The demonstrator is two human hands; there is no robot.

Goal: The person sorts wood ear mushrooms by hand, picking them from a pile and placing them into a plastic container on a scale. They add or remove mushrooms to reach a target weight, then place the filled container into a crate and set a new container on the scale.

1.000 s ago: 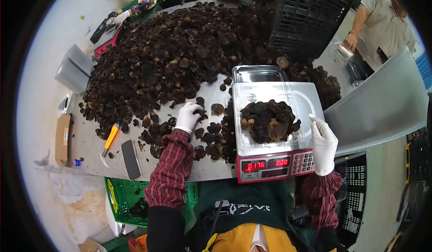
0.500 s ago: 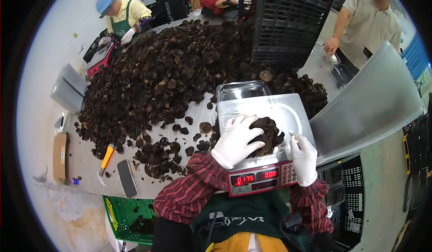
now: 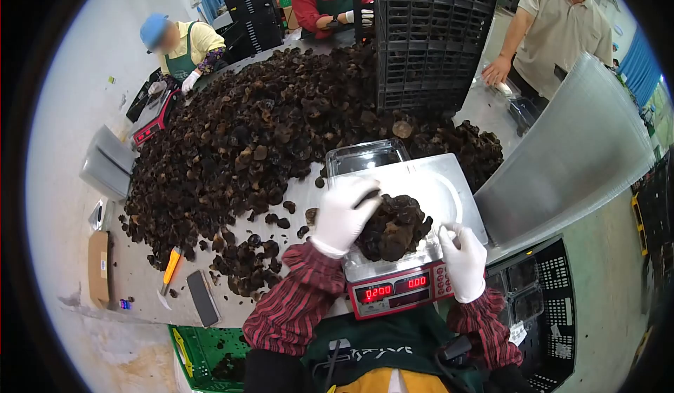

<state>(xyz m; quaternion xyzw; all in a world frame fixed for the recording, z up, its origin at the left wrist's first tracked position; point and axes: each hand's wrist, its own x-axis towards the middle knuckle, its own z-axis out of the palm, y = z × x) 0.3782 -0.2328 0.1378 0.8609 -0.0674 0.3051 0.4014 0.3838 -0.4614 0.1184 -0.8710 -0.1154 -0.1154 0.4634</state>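
A clump of dark wood ear mushrooms (image 3: 397, 230) sits in a clear plastic box on the steel pan of a red digital scale (image 3: 393, 291), whose left display reads 0.200. The box's clear lid (image 3: 366, 155) lies folded back behind it. My left hand (image 3: 344, 215), in a white glove, is at the clump's left side; thumb and fingertips are apart with a dark gap between them. To the right of the clump is my gloved right hand (image 3: 465, 261), its fingers curled in beside the pan. Its palm is hidden, so I cannot see whether anything is inside.
A large heap of mushrooms (image 3: 246, 133) covers the table. Black crates (image 3: 435, 42) are stacked behind the scale; clear plastic lids (image 3: 569, 161) lean at right. An orange knife (image 3: 170, 270) and a phone (image 3: 203, 298) lie at left. Co-workers stand across the table.
My left hand has drawn back left from the top of the clump. The reading has risen from 0.175 to 0.200. My right hand's fingers are more curled, and the camera view has shifted slightly.
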